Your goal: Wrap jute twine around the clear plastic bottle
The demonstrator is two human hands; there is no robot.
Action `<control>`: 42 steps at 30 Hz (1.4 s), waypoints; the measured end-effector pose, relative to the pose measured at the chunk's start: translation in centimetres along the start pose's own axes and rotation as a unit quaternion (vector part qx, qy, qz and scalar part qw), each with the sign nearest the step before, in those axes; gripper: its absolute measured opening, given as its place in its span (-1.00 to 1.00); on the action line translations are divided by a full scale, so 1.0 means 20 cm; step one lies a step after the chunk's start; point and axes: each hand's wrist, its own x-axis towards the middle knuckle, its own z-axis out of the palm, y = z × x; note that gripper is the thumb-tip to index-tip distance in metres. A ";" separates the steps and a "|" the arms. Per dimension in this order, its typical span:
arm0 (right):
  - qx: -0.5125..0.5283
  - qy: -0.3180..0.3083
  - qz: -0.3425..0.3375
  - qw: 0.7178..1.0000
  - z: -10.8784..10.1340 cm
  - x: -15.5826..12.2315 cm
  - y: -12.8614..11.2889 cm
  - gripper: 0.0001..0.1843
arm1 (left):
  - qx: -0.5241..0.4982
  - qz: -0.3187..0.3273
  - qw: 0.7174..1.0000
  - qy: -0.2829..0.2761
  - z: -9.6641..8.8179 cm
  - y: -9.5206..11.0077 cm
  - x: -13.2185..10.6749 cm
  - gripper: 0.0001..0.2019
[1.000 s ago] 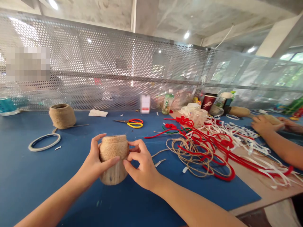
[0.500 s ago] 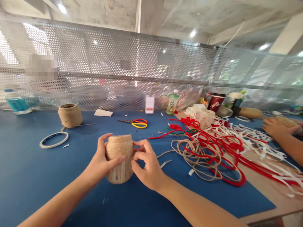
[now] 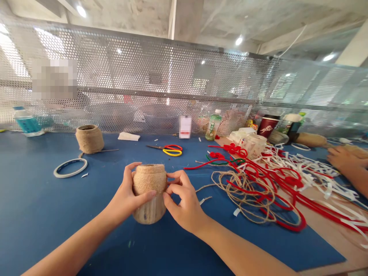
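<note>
A small jar (image 3: 149, 191) stands on the blue mat (image 3: 43, 207); jute twine covers its upper half and the lower half is bare. My left hand (image 3: 126, 197) wraps round the jar's left side, thumb across the front. My right hand (image 3: 184, 199) pinches at the twine on the jar's right side, fingers curled together. A strand of twine runs from there to a loose coil of jute twine (image 3: 247, 195) on the right.
A fully wrapped jar (image 3: 89, 138) and a tape ring (image 3: 70, 168) lie at the left, scissors (image 3: 168, 149) behind. Red cords (image 3: 276, 180) and white strips (image 3: 310, 168) spread at the right, where another person's hand (image 3: 342, 158) works. Bottles and a cup line the perforated screen.
The view has shifted so everything sits a little further right. My hands keep the same hold on the jar; my right fingers have closed in slightly against the twine.
</note>
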 end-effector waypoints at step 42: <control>-0.006 0.032 -0.054 0.998 -0.02 0.00 -0.01 -0.83 | 0.016 0.061 0.996 0.064 0.02 -0.04 0.01 -0.28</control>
